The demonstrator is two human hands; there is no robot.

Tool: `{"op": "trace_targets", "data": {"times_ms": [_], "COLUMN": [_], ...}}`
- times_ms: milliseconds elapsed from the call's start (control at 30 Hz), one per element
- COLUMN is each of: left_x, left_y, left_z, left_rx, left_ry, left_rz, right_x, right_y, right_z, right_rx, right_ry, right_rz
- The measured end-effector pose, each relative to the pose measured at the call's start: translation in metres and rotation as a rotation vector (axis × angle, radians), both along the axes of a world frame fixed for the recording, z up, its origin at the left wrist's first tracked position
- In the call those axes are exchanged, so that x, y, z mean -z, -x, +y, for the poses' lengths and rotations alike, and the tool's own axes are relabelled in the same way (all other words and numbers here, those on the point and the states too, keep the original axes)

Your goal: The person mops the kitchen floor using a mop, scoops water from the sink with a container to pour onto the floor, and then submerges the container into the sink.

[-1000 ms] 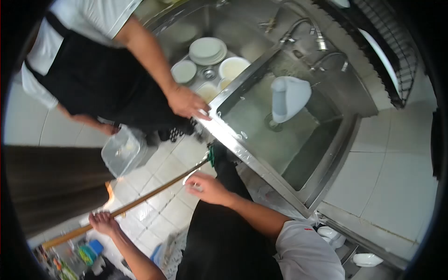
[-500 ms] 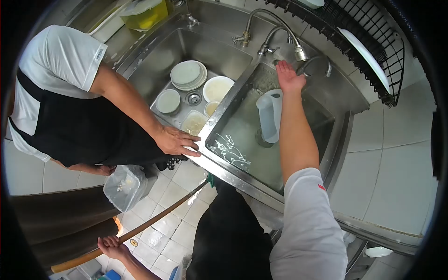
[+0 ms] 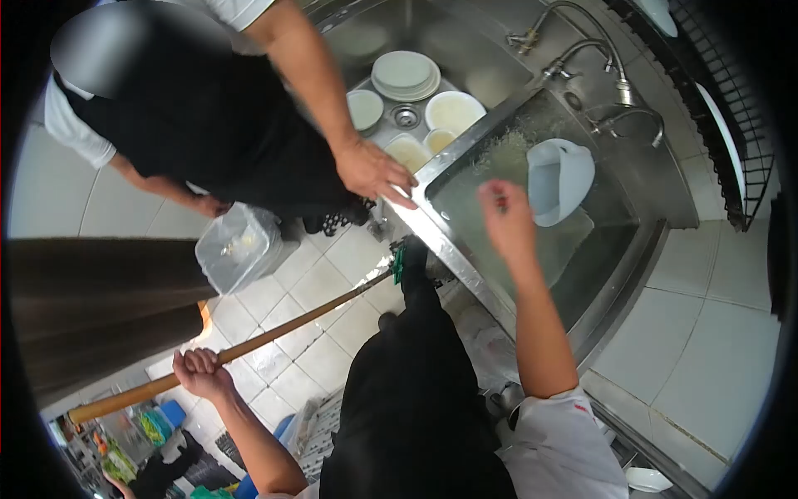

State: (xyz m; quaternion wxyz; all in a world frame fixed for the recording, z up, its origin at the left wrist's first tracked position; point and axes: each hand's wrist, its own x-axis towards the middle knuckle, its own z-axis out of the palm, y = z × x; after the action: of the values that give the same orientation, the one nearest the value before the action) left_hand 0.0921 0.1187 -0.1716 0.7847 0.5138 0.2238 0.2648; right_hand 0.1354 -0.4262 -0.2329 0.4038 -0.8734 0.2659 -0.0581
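Observation:
My left hand (image 3: 202,373) is wrapped round a long wooden pole (image 3: 287,327), whose far end meets a green piece (image 3: 399,264) near the floor by my feet. Over the water of the right sink basin (image 3: 615,287), my right hand (image 3: 506,218) has its fingers curled together. A small dark reddish thing shows between them, too small to name. Just right of that hand, a white plastic container (image 3: 559,181) lies tilted in the cloudy water.
A co-worker in a black apron (image 3: 199,116) stands at the left, one hand (image 3: 371,172) on the sink edge, the other at a clear tub (image 3: 237,249). Stacked plates (image 3: 405,73) and bowls fill the left basin. Faucets (image 3: 619,83) and a black rack (image 3: 727,108) are at the upper right.
My right hand has come back from beside the faucets to above the basin, and its spread fingers have closed. The view has shifted. My left hand keeps its hold on the pole.

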Motion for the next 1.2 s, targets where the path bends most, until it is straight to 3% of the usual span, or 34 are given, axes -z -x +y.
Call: {"op": "trace_targets", "data": {"times_ms": [67, 167, 300, 433, 500, 567, 600, 700, 833, 900, 1033, 1200], "left_x": [0.003, 0.002, 0.010, 0.002, 0.013, 0.041, 0.036, 0.009, -0.064, -0.095, -0.183, -0.238], "left_y": [0.003, 0.002, -0.010, -0.023, -0.026, -0.018, -0.017, -0.018, -0.006, -0.011, -0.015, -0.018], "left_z": [0.004, 0.008, 0.006, -0.042, -0.088, -0.115, -0.131, -0.172, -0.201, -0.215, -0.237, -0.260], "left_rx": [-0.026, -0.036, -0.062, 0.135, 0.235, 0.472, 0.475, 0.523, 0.606, 0.603, 0.721, 0.883], "left_ry": [-0.009, -0.009, -0.008, -0.056, -0.254, -0.168, -0.087, -0.036, -0.085, -0.180, -0.083, -0.104], "left_rz": [-0.011, -0.028, -0.012, -0.092, -0.079, 0.040, 0.009, -0.056, -0.105, -0.251, -0.357, -0.488], "right_x": [0.029, 0.060, 0.060, 0.059, 0.054, 0.045, 0.048, 0.052, 0.060, 0.058, 0.058, 0.060], "right_y": [0.029, 0.052, 0.056, 0.049, 0.047, 0.052, 0.054, 0.061, 0.063, 0.063, 0.065, 0.065], "right_z": [0.047, 0.066, 0.063, 0.064, 0.071, 0.076, 0.076, 0.077, 0.078, 0.079, 0.075, 0.072], "right_rx": [-0.173, -0.297, -0.364, -0.361, -0.342, -0.322, -0.315, -0.306, -0.306, -0.318, -0.319, -0.321], "right_ry": [0.451, 0.301, 0.221, 0.286, 0.330, 0.381, 0.393, 0.419, 0.464, 0.466, 0.454, 0.412], "right_rz": [-0.130, 0.047, -0.082, -0.118, -0.128, -0.139, -0.167, -0.177, -0.190, -0.209, -0.223, -0.223]}}
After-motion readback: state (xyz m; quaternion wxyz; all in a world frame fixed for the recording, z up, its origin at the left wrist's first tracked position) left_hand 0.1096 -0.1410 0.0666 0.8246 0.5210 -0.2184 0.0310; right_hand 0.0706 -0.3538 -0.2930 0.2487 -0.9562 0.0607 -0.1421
